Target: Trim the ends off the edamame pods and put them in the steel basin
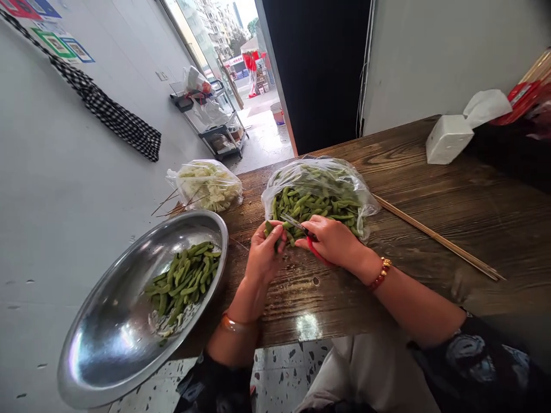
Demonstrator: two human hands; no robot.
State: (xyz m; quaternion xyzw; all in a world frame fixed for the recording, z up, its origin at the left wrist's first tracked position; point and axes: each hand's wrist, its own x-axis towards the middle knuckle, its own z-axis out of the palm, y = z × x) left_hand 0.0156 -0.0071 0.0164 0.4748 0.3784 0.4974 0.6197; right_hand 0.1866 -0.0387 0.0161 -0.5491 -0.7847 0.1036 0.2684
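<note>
At a dark-brown wooden table, a person's left hand pinches green bean pods beside a clear plastic bag of more, while the right hand grips red-handled metal scissors, blades near the pods; a wide silver basin holds others.

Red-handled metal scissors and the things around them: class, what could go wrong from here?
The red-handled metal scissors have blades close to the left hand's fingertips, so a slip might nick a finger.

The open, clear plastic bag of green pods lies just beyond; a knock could spill some.

The wide, shiny metal bowl seems to reach past the dark wooden table's edge, so it might tip.
</note>
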